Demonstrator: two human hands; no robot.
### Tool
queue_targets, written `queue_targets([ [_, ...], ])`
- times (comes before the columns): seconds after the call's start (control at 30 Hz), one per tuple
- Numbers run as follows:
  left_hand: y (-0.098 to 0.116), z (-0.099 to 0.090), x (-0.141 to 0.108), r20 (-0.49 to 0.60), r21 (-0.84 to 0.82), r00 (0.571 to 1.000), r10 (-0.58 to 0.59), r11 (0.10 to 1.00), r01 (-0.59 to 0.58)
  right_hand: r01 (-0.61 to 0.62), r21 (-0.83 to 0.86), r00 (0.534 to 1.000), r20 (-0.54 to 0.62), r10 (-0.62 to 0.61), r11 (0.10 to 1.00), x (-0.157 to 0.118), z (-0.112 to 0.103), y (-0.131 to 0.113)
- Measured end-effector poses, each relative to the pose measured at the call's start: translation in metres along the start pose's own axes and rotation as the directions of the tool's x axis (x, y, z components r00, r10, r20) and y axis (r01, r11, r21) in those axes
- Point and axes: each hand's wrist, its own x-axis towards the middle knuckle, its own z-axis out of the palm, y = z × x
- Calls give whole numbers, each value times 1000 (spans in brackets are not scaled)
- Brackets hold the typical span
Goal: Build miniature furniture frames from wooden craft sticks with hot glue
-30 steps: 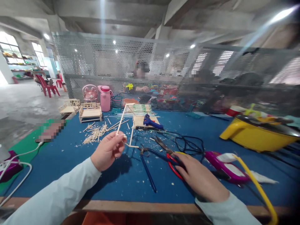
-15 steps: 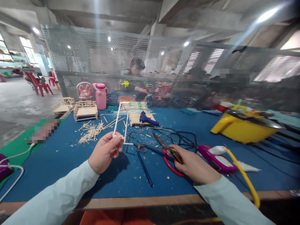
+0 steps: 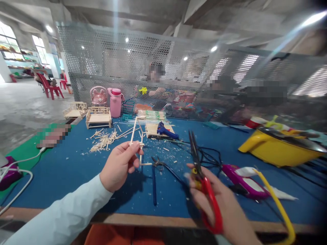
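Note:
Between thumb and fingers, my left hand [image 3: 122, 162] pinches a thin frame of pale wooden sticks [image 3: 141, 154], held up over the blue mat [image 3: 89, 180]. My right hand [image 3: 213, 197] holds red-handled scissors [image 3: 209, 194], raised with the dark blades pointing up and away. On the mat between the hands lie blue-handled pliers [image 3: 154, 185] with their handles spread. Beyond them a blue glue gun [image 3: 167, 131] rests on a flat wooden stick panel [image 3: 150, 129]. A pile of cut sticks [image 3: 104, 141] lies past my left hand.
Small wooden stick beds [image 3: 99, 118], a pink bottle [image 3: 115, 103] and a perforated metal screen [image 3: 107, 64] stand at the back. A yellow pan [image 3: 278, 144], black cables [image 3: 209, 154] and a purple power strip [image 3: 249, 183] lie right. A person [image 3: 154, 80] sits behind the screen.
My right hand has picked the scissors up off the mat and turned them blades up. My left hand still holds the stick frame, now tilted a little differently. The camera view has shifted slightly.

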Motion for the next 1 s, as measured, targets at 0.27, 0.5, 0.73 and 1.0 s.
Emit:
queue_targets([
  [0.27, 1, 20, -12, -39, 65, 999, -17, 998, 20, 174, 323, 980, 41, -197, 930, -3, 80, -38],
  [0.5, -1, 24, -17, -28, 203, 990, 137, 971, -128, 262, 312, 958, 34, -286, 913, -4, 80, -36],
  [0.73, -4, 31, -24, -23, 254, 981, 194, 950, -182, 292, 340, 941, 66, -333, 894, -5, 80, -40],
  [1.0, -9, 32, -29, -32, 227, 982, 189, 958, -177, 277, 355, 949, 46, -312, 893, -8, 78, -39],
])
